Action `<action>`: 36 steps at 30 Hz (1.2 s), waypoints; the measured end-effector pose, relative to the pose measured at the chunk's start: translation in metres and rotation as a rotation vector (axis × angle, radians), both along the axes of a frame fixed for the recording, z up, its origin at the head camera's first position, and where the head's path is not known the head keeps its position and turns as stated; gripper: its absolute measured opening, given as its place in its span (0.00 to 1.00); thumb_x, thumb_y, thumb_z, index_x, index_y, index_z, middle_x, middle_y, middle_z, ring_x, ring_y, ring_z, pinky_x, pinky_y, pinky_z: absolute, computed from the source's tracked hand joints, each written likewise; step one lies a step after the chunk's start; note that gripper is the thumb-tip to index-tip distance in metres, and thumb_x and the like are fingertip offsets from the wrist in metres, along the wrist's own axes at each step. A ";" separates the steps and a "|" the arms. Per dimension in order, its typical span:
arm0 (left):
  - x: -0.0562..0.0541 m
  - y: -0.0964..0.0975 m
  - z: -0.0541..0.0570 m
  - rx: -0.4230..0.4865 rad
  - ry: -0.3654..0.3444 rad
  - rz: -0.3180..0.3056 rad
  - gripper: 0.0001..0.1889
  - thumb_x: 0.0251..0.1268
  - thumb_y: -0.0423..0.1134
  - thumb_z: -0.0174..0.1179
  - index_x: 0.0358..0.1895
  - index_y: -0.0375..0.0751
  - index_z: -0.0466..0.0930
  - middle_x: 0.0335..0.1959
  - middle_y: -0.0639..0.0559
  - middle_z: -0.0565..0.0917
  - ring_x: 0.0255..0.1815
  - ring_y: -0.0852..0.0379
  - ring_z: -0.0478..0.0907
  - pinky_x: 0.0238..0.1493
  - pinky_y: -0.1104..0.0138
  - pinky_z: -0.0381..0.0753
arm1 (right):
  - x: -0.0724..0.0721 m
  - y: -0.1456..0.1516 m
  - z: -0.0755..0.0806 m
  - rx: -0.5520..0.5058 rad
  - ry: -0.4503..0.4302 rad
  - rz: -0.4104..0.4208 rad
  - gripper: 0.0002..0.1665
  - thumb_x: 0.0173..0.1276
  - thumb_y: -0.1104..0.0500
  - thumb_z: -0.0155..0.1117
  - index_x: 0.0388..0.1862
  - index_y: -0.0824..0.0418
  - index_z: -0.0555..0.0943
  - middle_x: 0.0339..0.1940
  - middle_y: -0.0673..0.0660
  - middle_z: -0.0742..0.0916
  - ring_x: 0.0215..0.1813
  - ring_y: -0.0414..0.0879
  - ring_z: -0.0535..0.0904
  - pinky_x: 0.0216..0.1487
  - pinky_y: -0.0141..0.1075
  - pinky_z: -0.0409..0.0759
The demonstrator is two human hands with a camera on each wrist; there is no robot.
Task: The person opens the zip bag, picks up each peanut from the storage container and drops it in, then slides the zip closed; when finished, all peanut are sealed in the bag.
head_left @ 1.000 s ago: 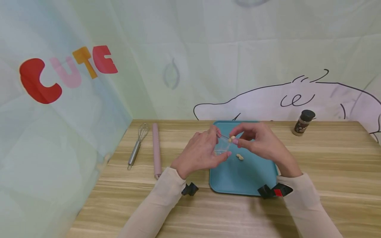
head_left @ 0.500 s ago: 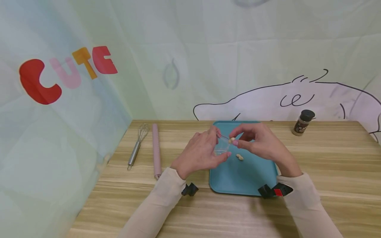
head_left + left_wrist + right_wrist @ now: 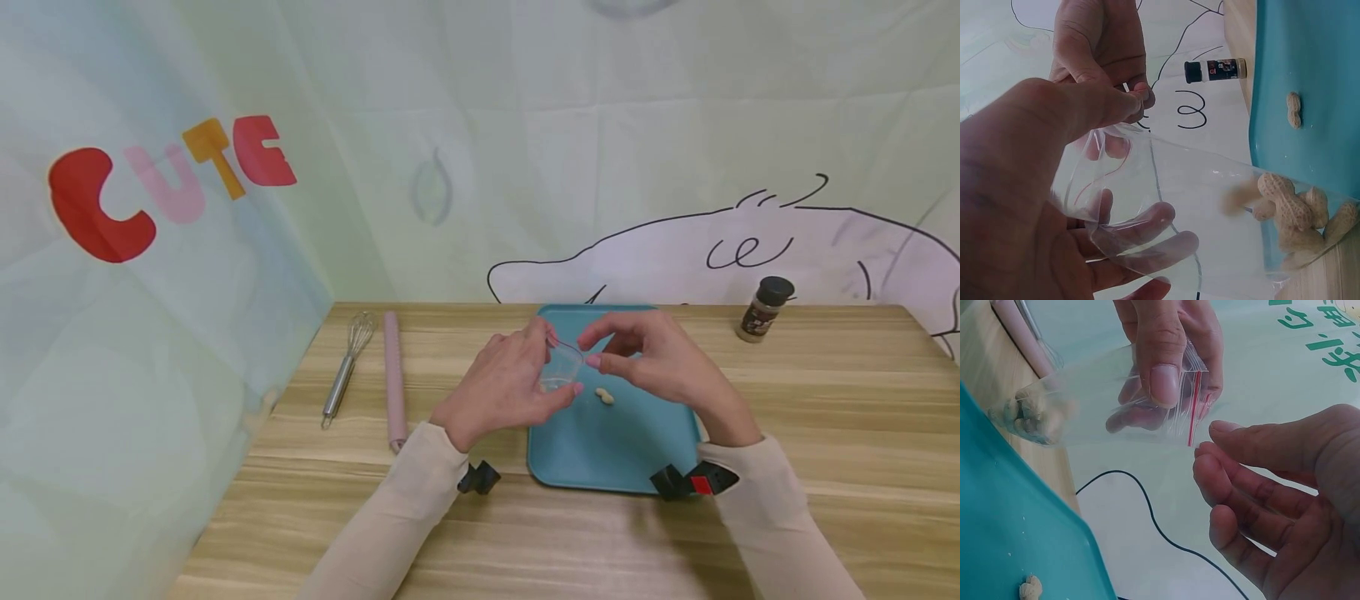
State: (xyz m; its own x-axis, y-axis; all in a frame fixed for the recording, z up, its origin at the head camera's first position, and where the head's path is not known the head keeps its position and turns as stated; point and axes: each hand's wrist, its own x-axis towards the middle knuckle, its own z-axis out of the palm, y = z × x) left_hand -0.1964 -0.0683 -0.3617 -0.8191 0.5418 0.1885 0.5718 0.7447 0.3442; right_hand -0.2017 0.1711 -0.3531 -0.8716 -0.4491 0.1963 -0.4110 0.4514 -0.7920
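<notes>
My left hand (image 3: 506,383) grips a clear zip bag (image 3: 1100,400) by its upper part, with the red zip line at its mouth facing my right hand (image 3: 656,358). Several unshelled peanuts (image 3: 1294,215) lie at the bottom of the bag. Just above them, a blurred peanut (image 3: 1237,197) shows inside the plastic. The right thumb and forefinger are slightly apart beside the bag's mouth, with nothing visible between them; whether they touch its edge I cannot tell. One peanut (image 3: 604,396) sits on the blue tray (image 3: 615,454) under the hands.
On the left of the wooden table (image 3: 825,467) lie a whisk (image 3: 347,367) and a pink rolling pin (image 3: 394,379). A black-capped seasoning jar (image 3: 763,310) stands at the back right. A printed cloth hangs behind and to the left.
The peanut pinched in my right fingers has left them and dropped into the bag. The right thumb and forefinger have parted; the left hand and bag stay in place.
</notes>
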 end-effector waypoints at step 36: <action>0.000 0.000 0.000 -0.020 0.034 0.002 0.29 0.69 0.59 0.66 0.59 0.42 0.70 0.43 0.49 0.87 0.41 0.55 0.85 0.54 0.55 0.81 | -0.032 0.018 -0.053 0.338 -0.130 0.042 0.17 0.68 0.60 0.76 0.53 0.66 0.89 0.49 0.60 0.93 0.46 0.49 0.85 0.47 0.42 0.86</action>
